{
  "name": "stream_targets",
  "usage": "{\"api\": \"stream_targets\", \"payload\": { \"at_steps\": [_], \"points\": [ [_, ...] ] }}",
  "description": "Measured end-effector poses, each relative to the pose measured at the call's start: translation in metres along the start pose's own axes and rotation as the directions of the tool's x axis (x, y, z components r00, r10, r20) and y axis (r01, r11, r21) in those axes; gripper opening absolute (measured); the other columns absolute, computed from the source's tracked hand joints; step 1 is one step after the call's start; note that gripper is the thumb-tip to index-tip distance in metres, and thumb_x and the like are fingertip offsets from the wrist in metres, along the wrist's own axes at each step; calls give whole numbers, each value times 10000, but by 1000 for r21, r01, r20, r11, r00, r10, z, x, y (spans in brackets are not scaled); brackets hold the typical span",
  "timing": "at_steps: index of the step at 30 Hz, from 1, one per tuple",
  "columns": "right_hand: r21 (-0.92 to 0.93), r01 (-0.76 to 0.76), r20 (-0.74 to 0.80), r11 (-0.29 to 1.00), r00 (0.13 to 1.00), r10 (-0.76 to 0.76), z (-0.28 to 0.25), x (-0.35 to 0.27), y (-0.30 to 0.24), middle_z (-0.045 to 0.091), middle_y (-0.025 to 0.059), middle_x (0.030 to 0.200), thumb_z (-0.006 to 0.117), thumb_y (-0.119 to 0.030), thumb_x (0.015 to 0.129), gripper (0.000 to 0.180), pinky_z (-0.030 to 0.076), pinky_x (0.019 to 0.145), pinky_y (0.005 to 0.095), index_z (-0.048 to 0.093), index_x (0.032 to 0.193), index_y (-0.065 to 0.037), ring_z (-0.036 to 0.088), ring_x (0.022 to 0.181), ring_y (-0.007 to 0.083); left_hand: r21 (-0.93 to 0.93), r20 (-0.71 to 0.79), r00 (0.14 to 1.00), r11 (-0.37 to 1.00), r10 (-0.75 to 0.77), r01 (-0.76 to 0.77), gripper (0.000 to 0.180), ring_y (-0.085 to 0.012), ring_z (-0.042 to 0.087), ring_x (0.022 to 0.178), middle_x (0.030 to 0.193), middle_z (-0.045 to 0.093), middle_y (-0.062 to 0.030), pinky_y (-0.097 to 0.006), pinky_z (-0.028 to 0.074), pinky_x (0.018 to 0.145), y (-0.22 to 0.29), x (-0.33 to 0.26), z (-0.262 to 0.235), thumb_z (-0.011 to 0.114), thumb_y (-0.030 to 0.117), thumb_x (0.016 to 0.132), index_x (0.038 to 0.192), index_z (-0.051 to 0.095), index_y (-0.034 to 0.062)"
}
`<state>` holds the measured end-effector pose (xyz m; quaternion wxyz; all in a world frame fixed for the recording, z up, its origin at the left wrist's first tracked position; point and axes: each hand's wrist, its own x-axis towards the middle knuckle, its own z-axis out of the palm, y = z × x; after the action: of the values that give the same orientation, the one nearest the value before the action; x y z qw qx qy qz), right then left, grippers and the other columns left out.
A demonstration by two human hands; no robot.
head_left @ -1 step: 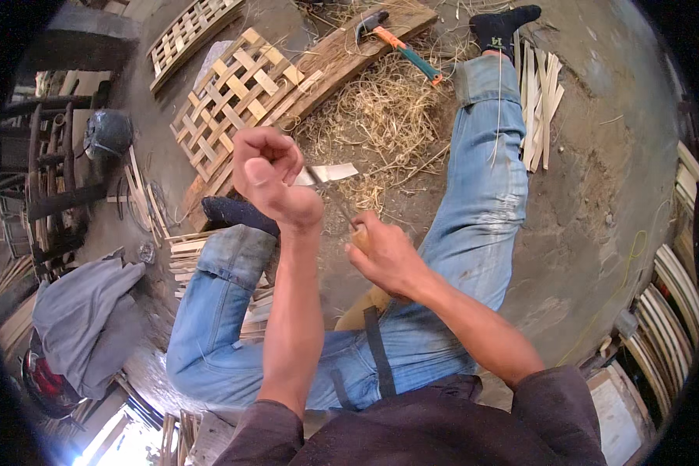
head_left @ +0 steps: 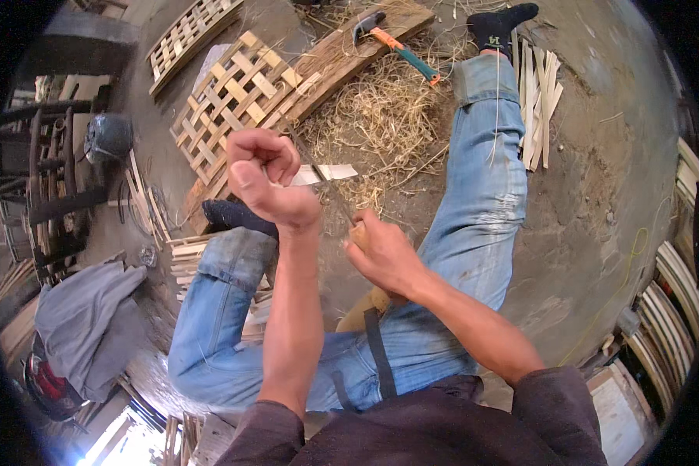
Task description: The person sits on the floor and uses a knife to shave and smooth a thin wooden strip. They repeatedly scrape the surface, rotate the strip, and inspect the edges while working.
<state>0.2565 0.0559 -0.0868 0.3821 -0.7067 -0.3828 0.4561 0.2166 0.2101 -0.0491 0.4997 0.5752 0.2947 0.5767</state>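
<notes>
My left hand (head_left: pixel 268 179) is closed at one end of a pale flat wooden strip (head_left: pixel 339 172), which sticks out to the right past my fingers. In my right hand (head_left: pixel 382 252) is a knife (head_left: pixel 338 201), gripped by its light wooden handle. Its thin dark blade slants up and left from my fist and passes across the strip. The exact pinch of my left fingers is partly hidden by the hand itself. Both hands are held up between my spread legs.
Beyond my left hand, a woven slat panel (head_left: pixel 229 105) leans on a thick wooden plank (head_left: pixel 318 74). A hammer (head_left: pixel 400 50) rests on the plank beside a heap of shavings (head_left: pixel 380 124). Loose strips (head_left: pixel 537 105) lie by my right foot; a grey cloth (head_left: pixel 89 318) is at left.
My left hand has shifted slightly left. More of the blade shows where it crosses the strip. My right hand keeps nearly the same place.
</notes>
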Motion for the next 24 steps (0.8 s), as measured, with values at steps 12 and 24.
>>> {"api": "stream_targets", "payload": {
  "at_steps": [12,24],
  "points": [
    [14,19,52,1000,998,-19,-7,14,-10,595,291,728,599,-173,806,334,483,662,515,444,998,51,597,754,477,-44,-74,996,997,59,-62,517,-58,226,448,574,268,14,-203,170,400,-18,-2,-6,351,561,910,777,375,62],
    [-10,-80,-27,997,996,80,-21,25,6,598,269,723,580,-147,792,320,496,661,509,449,986,70,612,751,457,21,24,999,999,34,-34,498,-58,225,448,571,279,1,-204,179,405,-13,11,32,344,533,914,769,375,57]
  ]
}}
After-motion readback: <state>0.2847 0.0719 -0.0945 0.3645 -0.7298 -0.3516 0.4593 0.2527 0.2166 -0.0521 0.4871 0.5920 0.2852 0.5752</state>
